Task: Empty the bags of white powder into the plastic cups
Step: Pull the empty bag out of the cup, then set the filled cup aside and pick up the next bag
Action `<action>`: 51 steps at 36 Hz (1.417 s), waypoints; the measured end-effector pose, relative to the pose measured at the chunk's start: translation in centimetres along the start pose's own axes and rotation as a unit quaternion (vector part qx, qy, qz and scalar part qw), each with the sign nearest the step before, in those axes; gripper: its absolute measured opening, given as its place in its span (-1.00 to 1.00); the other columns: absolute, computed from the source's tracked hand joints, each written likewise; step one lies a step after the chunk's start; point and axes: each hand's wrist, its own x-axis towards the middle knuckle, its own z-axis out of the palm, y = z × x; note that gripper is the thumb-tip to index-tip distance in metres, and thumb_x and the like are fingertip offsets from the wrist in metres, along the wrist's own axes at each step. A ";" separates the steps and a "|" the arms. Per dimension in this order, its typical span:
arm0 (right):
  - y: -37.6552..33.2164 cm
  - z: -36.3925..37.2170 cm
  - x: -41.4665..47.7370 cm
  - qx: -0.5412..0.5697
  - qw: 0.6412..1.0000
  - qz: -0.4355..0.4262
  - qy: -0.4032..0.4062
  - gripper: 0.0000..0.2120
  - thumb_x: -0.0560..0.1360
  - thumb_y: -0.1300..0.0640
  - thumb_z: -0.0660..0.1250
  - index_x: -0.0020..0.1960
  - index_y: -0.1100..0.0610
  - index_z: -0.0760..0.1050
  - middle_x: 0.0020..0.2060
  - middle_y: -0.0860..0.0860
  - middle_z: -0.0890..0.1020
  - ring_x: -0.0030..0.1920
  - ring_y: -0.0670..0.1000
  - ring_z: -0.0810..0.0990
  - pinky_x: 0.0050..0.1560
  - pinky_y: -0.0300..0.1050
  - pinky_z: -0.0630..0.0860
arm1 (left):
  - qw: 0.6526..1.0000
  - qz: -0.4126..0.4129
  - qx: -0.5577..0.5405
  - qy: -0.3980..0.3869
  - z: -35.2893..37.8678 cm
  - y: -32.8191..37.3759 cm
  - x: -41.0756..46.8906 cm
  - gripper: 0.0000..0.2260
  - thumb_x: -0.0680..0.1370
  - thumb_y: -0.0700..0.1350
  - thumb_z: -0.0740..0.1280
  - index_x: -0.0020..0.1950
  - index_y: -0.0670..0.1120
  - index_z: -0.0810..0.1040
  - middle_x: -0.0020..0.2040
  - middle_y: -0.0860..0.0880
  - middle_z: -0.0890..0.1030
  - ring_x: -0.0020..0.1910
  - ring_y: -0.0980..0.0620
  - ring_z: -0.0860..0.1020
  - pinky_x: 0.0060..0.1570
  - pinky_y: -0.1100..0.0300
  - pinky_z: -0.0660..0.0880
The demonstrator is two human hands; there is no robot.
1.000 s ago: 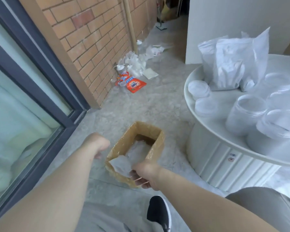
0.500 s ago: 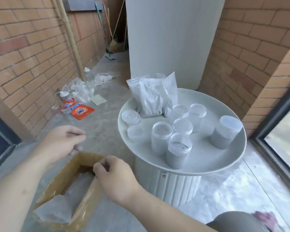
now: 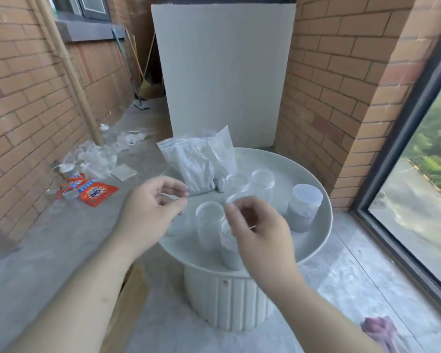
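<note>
From the head camera, the left hand (image 3: 150, 212) and right hand (image 3: 260, 225) hover over the round white table (image 3: 313, 240), both loosely curled with nothing in them. The bags of white powder (image 3: 201, 161) lean together at the table's far edge, behind the clear plastic cups (image 3: 209, 225). The bags look soft, slumping and fairly weighty; pinching one by its empty upper film, supporting underneath, seems safest. The cups look light and easily tipped.
</note>
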 end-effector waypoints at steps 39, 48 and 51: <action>7.4 -1.2 1.1 -0.335 0.924 0.104 -0.151 -0.48 0.31 -0.36 0.44 0.06 -0.14 0.28 0.02 -0.21 0.48 0.08 -0.08 0.50 0.04 -0.08 0.47 | 0.887 -0.136 0.437 -0.066 4.3 -5.9 5.3 -0.44 0.42 -0.03 0.42 0.37 -0.03 0.32 0.28 -0.08 0.45 0.27 -0.14 0.47 -0.03 0.12 0.41; 7.4 -1.2 1.1 -0.335 0.925 0.107 -0.147 -0.49 0.30 -0.36 0.43 0.03 -0.14 0.28 0.00 -0.21 0.49 0.06 -0.08 0.50 0.03 -0.07 0.49 | 0.885 -0.131 0.432 -0.112 3.4 -6.3 4.7 -0.29 0.30 0.15 0.53 0.40 0.10 0.38 0.22 0.06 0.56 0.18 -0.02 0.56 0.02 0.13 0.52; 7.4 -1.2 1.0 -0.335 0.925 0.104 -0.144 -0.50 0.30 -0.36 0.42 0.00 -0.14 0.26 -0.02 -0.20 0.49 0.03 -0.08 0.50 -0.02 -0.08 0.48 | 0.888 -0.134 0.427 -0.108 3.1 -6.2 4.6 -0.25 0.33 0.17 0.55 0.45 0.08 0.36 0.32 0.02 0.52 0.27 -0.05 0.52 0.13 0.10 0.50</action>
